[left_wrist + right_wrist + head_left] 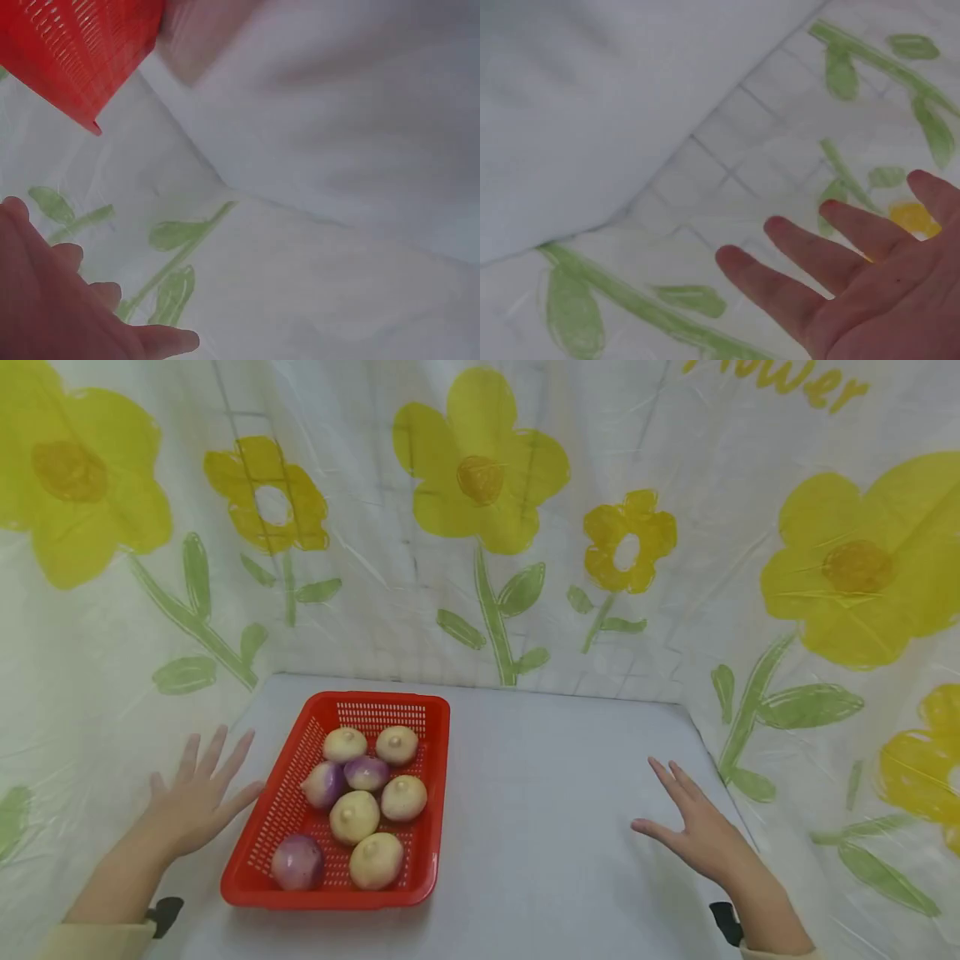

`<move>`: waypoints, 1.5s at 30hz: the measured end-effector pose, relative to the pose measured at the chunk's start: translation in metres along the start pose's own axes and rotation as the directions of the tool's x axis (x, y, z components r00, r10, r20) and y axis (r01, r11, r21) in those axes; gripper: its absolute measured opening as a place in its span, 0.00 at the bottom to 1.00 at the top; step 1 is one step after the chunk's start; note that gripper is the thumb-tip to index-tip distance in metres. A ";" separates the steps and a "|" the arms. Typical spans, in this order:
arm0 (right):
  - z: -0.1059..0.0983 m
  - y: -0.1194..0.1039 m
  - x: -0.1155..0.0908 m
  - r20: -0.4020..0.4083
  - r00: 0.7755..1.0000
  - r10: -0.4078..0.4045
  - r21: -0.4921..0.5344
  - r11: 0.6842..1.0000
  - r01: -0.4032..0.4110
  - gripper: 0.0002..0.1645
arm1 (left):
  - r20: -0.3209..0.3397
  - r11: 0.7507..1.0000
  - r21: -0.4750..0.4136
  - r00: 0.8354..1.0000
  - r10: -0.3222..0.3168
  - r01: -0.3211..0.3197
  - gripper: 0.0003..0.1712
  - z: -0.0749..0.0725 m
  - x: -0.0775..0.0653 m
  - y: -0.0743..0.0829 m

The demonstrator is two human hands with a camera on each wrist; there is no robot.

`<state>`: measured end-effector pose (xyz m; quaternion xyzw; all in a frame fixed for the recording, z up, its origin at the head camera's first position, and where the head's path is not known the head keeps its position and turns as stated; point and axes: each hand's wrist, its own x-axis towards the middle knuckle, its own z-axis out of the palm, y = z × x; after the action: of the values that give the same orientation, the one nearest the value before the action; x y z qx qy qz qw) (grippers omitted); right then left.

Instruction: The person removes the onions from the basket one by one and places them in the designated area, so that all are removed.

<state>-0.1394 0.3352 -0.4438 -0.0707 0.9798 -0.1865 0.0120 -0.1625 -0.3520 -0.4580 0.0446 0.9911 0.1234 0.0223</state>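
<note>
On the left of the table, a red plastic basket (440, 802) holds several round turnips (355, 817), some cream-white and some purple. My left hand (197, 802) hovers beside the basket's left side, palm down, fingers spread and thumb pointing at the rim. Nothing is in it. The left wrist view shows the same hand's fingertips low at the left, below a corner of the basket (90, 67). Over at the table's right side, my right hand (697, 831) is held up with its fingers straight and thumb apart, holding nothing. Its extended fingers (780, 289) also show in the right wrist view.
A white table (540, 793) lies under the basket. Behind it and along both sides hangs a white sheet (360, 610) printed with yellow flowers and green stems. Dark bands (165, 914) sit on both wrists at the sleeve ends.
</note>
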 end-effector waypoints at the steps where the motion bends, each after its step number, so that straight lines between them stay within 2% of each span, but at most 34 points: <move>1: 0.000 -0.001 0.002 -0.002 1.000 -0.005 0.028 1.000 0.005 0.59 | 0.011 0.999 -0.032 1.000 0.007 -0.007 0.53 0.000 0.003 0.002; 5: 0.003 -0.010 0.009 -0.053 0.998 -0.043 0.135 0.990 0.050 0.56 | 0.038 0.985 -0.168 0.998 0.049 -0.042 0.49 0.002 0.009 0.010; 7: 0.007 -0.015 0.012 -0.090 0.994 -0.062 0.177 0.981 0.077 0.55 | 0.037 0.967 -0.248 0.996 0.075 -0.064 0.47 0.003 0.011 0.012; 9: 0.010 -0.020 0.017 -0.126 0.989 -0.075 0.214 0.972 0.101 0.55 | 0.034 0.935 -0.343 0.994 0.104 -0.086 0.46 0.005 0.013 0.011; 12: 0.014 -0.028 0.024 -0.148 0.986 -0.075 0.261 0.959 0.112 0.55 | 0.032 0.873 -0.474 0.989 0.146 -0.114 0.44 0.010 0.017 0.010; 15: 0.015 -0.035 0.032 -0.154 0.985 -0.080 0.301 0.946 0.124 0.56 | 0.045 0.831 -0.544 0.984 0.172 -0.120 0.44 0.015 0.022 0.009; 19: 0.018 -0.048 0.044 -0.161 0.980 -0.119 0.348 0.922 0.169 0.58 | 0.116 0.799 -0.598 0.978 0.173 -0.070 0.42 0.018 0.025 0.008; 24: 0.025 -0.066 0.056 -0.170 0.972 -0.163 0.421 0.880 0.221 0.58 | 0.217 0.747 -0.665 0.963 0.159 0.026 0.41 0.018 0.029 0.006; 26: 0.029 -0.073 0.061 -0.167 0.972 -0.164 0.449 0.865 0.223 0.58 | 0.245 0.719 -0.692 0.958 0.152 0.063 0.40 0.020 0.030 0.005; 33: 0.039 -0.100 0.078 -0.119 0.980 -0.162 0.530 0.824 0.201 0.57 | 0.233 0.640 -0.766 0.956 0.180 0.066 0.41 0.029 0.033 0.004; 36: 0.043 -0.111 0.085 -0.103 0.978 -0.181 0.551 0.808 0.207 0.57 | 0.247 0.627 -0.774 0.953 0.172 0.088 0.42 0.032 0.034 0.005; 40: 0.047 -0.125 0.091 -0.085 0.975 -0.207 0.575 0.788 0.218 0.57 | 0.274 0.627 -0.770 0.949 0.158 0.118 0.43 0.034 0.033 0.007; 45: 0.050 -0.141 0.098 -0.065 0.973 -0.221 0.592 0.776 0.216 0.56 | 0.278 0.620 -0.775 0.947 0.160 0.123 0.43 0.034 0.033 0.008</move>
<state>-0.2150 0.1732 -0.4386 -0.1773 0.8566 -0.4843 0.0158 -0.1927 -0.3330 -0.4902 0.0603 0.8195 0.5341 0.1987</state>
